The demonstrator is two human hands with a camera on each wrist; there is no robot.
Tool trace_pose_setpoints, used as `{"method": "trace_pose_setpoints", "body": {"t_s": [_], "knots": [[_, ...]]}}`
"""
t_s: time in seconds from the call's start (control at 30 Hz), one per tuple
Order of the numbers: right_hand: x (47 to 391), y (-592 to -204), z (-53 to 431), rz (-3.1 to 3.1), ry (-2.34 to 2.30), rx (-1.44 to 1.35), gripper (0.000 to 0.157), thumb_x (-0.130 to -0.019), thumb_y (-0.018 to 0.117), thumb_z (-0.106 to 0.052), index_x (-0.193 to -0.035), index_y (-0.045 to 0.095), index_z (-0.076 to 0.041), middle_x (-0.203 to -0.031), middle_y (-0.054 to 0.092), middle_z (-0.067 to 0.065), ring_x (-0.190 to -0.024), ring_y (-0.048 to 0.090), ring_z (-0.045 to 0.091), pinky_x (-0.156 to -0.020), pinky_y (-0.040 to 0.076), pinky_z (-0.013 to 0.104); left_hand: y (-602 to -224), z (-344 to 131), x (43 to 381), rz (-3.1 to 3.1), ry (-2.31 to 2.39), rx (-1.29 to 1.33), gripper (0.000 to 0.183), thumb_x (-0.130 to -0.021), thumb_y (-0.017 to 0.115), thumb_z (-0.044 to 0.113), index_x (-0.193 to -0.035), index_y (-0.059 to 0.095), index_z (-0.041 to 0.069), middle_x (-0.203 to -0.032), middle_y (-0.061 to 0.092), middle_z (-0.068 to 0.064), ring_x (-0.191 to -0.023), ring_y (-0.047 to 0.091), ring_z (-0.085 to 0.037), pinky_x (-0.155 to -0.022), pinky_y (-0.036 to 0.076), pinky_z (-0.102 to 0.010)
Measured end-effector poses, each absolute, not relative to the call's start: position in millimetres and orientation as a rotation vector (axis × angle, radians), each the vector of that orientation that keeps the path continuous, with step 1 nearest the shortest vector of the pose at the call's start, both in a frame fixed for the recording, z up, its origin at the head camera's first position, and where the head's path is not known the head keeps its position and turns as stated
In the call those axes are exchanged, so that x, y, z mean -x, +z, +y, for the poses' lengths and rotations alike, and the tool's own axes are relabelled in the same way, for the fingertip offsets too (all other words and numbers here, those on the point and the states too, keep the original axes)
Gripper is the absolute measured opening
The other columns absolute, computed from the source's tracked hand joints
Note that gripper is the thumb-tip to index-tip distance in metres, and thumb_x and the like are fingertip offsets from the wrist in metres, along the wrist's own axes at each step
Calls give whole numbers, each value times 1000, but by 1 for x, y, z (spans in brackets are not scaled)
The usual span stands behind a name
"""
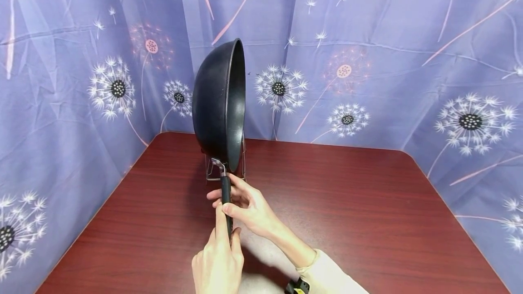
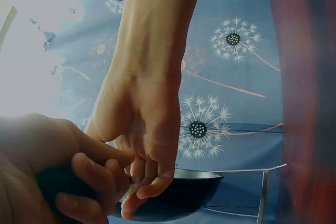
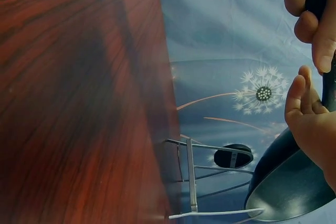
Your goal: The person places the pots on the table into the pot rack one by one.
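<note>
A black wok [image 1: 212, 103] stands on edge, its hollow facing right, in a wire rack [image 1: 213, 177] on the table. Its black handle [image 1: 226, 189] points toward me, joined by a metal bracket [image 1: 218, 163]. My left hand [image 1: 218, 257] grips the handle's near end, index finger along it; in the left wrist view its fingers [image 2: 97, 179] curl around the dark handle. My right hand [image 1: 253, 210] is at the handle nearer the wok, thumb against it and relaxed fingers reaching behind to the left. In the right wrist view, the right fingers [image 3: 302, 95] are loosely extended.
The reddish-brown wooden table [image 1: 347, 212] extends to both sides. Blue-violet curtains [image 1: 367, 80] with dandelion prints enclose its back and sides. A black and yellow object [image 1: 298, 286] shows by the right sleeve [image 1: 327, 271] at the bottom edge.
</note>
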State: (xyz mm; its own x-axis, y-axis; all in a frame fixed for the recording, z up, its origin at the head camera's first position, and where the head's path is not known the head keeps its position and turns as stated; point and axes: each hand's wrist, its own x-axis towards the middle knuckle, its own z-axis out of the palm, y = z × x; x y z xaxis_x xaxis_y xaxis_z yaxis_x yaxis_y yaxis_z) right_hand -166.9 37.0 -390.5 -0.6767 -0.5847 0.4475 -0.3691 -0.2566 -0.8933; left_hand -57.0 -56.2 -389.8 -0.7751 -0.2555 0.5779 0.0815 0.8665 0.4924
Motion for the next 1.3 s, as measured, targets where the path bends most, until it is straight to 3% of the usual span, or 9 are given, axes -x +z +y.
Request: {"method": "trace_pose_setpoints", "body": {"t_s": [0.17, 0.37, 0.53, 0.83, 1.03, 1.3], "knots": [[165, -391, 40, 1808, -2063, 1153, 68, -97, 63, -15, -155, 29, -8, -123, 62, 33, -106, 65, 48, -84, 58, 27, -389, -55, 57, -2387, -679, -121, 65, -82, 78, 14, -139, 48, 13, -67, 61, -2, -44, 56, -29, -38, 35, -37], [164, -395, 44, 1797, -2068, 1154, 65, -98, 62, -17, -155, 31, -14, -124, 62, 33, -106, 71, 25, -85, 58, 27, -388, -54, 55, -2430, -671, -121, 66, -83, 77, 16, -142, 47, 15, -66, 59, -2, -42, 55, -28, -39, 35, -37], [164, -397, 45, 1797, -2071, 1156, 64, -98, 62, -17, -154, 32, -13, -124, 62, 33, -106, 70, 32, -85, 58, 28, -389, -53, 55, -2422, -658, -107, 66, -82, 78, 16, -141, 49, 13, -65, 58, -2, -42, 54, -28, -39, 35, -37], [165, -399, 50, 1762, -2096, 1155, 63, -98, 62, -21, -152, 34, -10, -123, 61, 35, -105, 69, 11, -85, 56, 26, -390, -49, 56, -2433, -754, -102, 56, -86, 74, 20, -138, 53, 14, -67, 61, 1, -48, 60, -27, -41, 40, -35], [166, -400, 53, 1777, -2096, 1134, 63, -97, 63, -23, -152, 35, -12, -123, 62, 33, -105, 68, 10, -87, 55, 25, -392, -46, 58, -2417, -763, -81, 52, -87, 71, 21, -136, 55, 13, -67, 61, 2, -51, 62, -27, -42, 40, -34], [165, -403, 56, 1777, -2098, 1092, 64, -96, 63, -20, -150, 33, -2, -122, 61, 35, -105, 68, 12, -87, 55, 26, -395, -43, 58, -2409, -750, -59, 52, -90, 69, 23, -137, 55, 8, -70, 64, 0, -54, 63, -26, -44, 41, -35]]}}
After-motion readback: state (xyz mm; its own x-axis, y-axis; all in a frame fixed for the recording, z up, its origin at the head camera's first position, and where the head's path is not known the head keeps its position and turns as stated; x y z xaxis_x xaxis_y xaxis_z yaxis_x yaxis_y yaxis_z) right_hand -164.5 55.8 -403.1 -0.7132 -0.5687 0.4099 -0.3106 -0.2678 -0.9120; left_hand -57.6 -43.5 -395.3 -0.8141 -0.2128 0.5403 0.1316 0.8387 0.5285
